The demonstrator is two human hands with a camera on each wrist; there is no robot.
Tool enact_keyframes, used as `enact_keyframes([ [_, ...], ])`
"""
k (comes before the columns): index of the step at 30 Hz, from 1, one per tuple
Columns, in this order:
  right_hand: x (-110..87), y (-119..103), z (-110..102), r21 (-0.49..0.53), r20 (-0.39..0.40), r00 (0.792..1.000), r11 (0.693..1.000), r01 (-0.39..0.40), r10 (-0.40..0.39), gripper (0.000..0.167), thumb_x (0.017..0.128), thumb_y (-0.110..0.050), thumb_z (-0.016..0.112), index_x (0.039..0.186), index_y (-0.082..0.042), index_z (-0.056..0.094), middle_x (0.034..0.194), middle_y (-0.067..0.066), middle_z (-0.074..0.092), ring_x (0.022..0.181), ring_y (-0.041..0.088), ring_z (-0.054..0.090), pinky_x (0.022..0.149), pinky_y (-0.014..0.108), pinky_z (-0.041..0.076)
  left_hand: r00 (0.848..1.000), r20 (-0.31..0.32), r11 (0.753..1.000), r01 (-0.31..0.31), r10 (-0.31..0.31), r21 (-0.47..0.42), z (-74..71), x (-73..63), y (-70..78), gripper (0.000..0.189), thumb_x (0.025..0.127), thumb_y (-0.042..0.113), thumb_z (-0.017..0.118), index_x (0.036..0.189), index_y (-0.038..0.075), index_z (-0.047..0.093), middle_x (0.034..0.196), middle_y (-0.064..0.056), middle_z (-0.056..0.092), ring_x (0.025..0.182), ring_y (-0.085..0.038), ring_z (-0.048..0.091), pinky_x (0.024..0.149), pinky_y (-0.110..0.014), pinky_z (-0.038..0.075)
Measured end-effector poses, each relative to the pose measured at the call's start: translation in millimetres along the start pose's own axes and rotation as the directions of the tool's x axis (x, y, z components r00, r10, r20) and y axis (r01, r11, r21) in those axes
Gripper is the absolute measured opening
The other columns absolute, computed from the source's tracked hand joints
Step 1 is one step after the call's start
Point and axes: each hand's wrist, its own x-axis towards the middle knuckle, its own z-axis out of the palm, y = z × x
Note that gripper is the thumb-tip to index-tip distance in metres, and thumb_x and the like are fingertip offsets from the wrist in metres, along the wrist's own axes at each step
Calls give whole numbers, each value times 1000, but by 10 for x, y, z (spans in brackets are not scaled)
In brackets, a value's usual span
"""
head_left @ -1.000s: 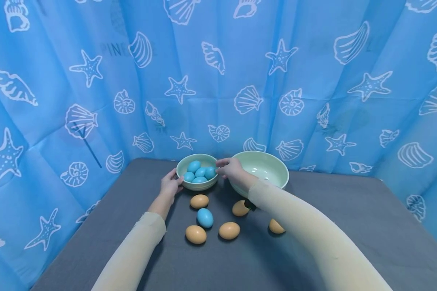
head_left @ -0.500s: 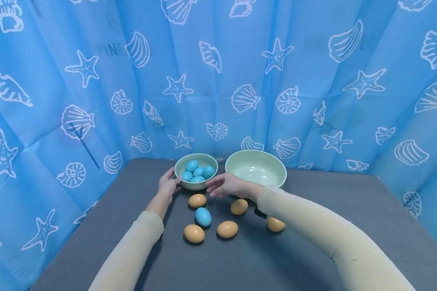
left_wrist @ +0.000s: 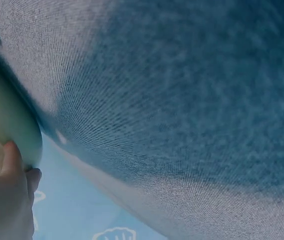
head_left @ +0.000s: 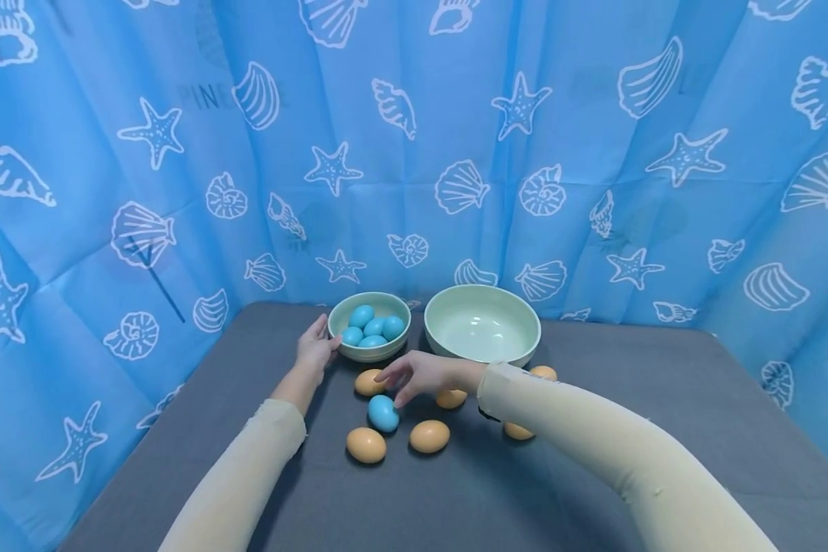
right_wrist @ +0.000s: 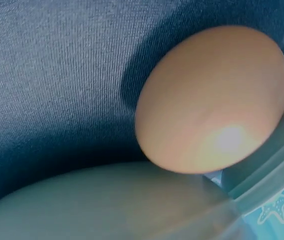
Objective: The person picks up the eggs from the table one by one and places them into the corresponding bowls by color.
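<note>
My left hand [head_left: 314, 349] grips the left side of the small green bowl [head_left: 375, 354], its thumb by the rim. Several blue eggs [head_left: 362, 315] lie inside. The left wrist view shows fingers against the wall of this bowl [left_wrist: 7, 110]. My right hand [head_left: 424, 373] hovers over the table with thumb and fingers apart and nothing between them. Its thumb tip is close to a loose blue egg [head_left: 382, 415]; whether they touch I cannot tell. Its forefinger reaches over part of a brown egg [head_left: 368, 382]. A large brown egg [right_wrist: 211, 100] fills much of the right wrist view.
A larger green bowl [head_left: 483, 346] with no eggs visible stands to the right of the small one. More brown eggs [head_left: 429, 436] lie loose on the grey cloth [head_left: 414, 506], some partly covered by the right arm. A blue shell-print curtain [head_left: 400, 215] hangs behind.
My right hand has moved from the small bowl's right rim down and toward me, to the loose blue egg. The left hand stays on the bowl. The view has shifted slightly.
</note>
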Motion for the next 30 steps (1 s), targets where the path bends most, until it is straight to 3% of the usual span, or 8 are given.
enact_keyframes([
  [10,-3,-20,84,-57,58,998,998,-20,23,57,84,-5,77,137,-10,56,123,5,61,118,26,54,99,37,47,1000,-6,1000,3,-3,-3,20,-8,-8,64,99,-3,49,155,12,22,159,-10,21,144,-26,24,108,-42,40],
  [18,49,-25,129,-147,60,998,989,-18,27,56,83,-6,78,136,-10,58,123,6,62,110,19,58,96,32,49,1000,-14,1000,13,-13,-10,2,-6,20,63,100,-2,49,155,13,23,159,-9,21,144,-26,25,107,-41,41],
  [30,88,5,184,-152,32,999,988,-28,33,54,81,-6,79,131,-14,62,119,3,63,104,15,58,93,32,50,1000,-22,1000,14,-14,-20,9,-14,24,63,99,-3,49,155,12,24,159,-9,22,143,-25,26,107,-39,42],
])
